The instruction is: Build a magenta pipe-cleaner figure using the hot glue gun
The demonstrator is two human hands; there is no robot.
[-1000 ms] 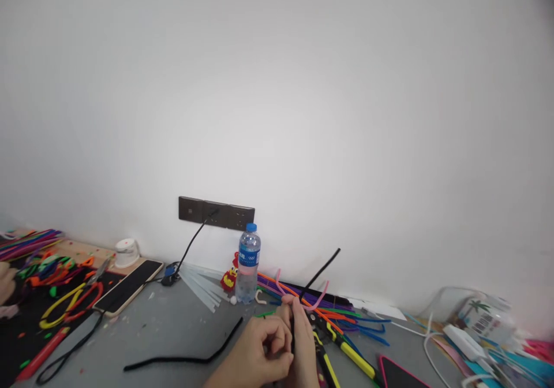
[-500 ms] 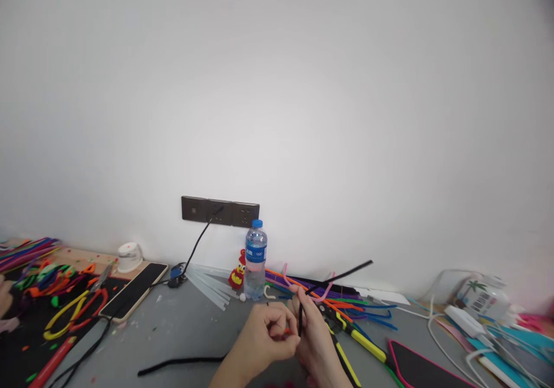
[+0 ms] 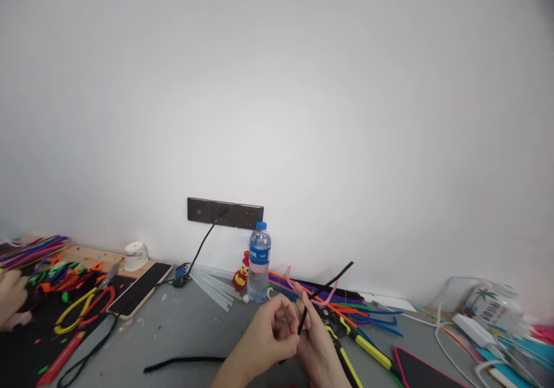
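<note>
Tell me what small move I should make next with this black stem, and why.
Probably a slight bend with the left hand: it seems to pinch the black stem low down, while the right hand appears to steady it higher up, the far end jutting free.

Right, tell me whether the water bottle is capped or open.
Capped: a blue cap sits on top of the upright plastic water bottle.

We have one view, from the wearer's head, facing forward and down over the near counter (image 3: 194,331) to the far pale wall (image 3: 277,116), which fills most of it; the counter spans the bottom from left to right.
</note>
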